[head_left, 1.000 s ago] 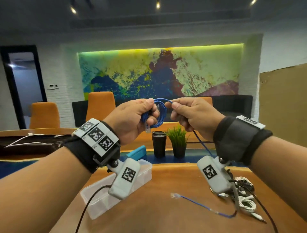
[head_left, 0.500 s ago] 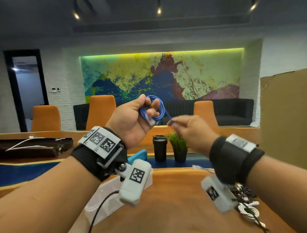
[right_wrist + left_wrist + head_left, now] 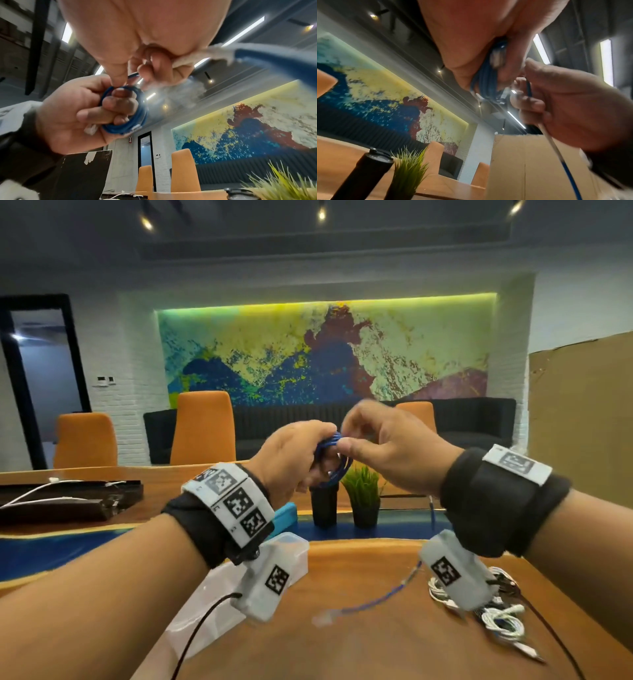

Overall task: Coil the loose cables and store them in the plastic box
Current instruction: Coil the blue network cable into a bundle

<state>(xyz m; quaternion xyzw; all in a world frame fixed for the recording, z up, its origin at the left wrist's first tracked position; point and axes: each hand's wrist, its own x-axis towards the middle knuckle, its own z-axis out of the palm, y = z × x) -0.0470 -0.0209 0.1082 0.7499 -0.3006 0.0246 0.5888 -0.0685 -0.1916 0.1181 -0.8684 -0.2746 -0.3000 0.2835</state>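
Note:
My left hand [image 3: 294, 457] grips a small coil of blue cable [image 3: 330, 445], raised in front of me above the table. The same coil [image 3: 126, 109] is looped round the left fingers in the right wrist view, a clear plug beside the palm. My right hand [image 3: 383, 450] meets it from the right and pinches the cable strand [image 3: 133, 75] against the coil. The loose tail [image 3: 376, 601] hangs down to the wooden table and ends in a clear plug [image 3: 323, 618]. A clear plastic box [image 3: 294, 556] lies on the table under my left wrist.
A tangle of white and black cables [image 3: 496, 611] lies on the table at the right. A black cup [image 3: 323, 505] and a small green plant [image 3: 363, 494] stand farther back. Orange chairs [image 3: 203, 426], a dark tray with white wires [image 3: 65, 501] and a cardboard sheet [image 3: 582, 419] surround the table.
My right hand dropped away from the coil, then came back up to it with more cable. The loose tail on the table has shortened and its plug has shifted.

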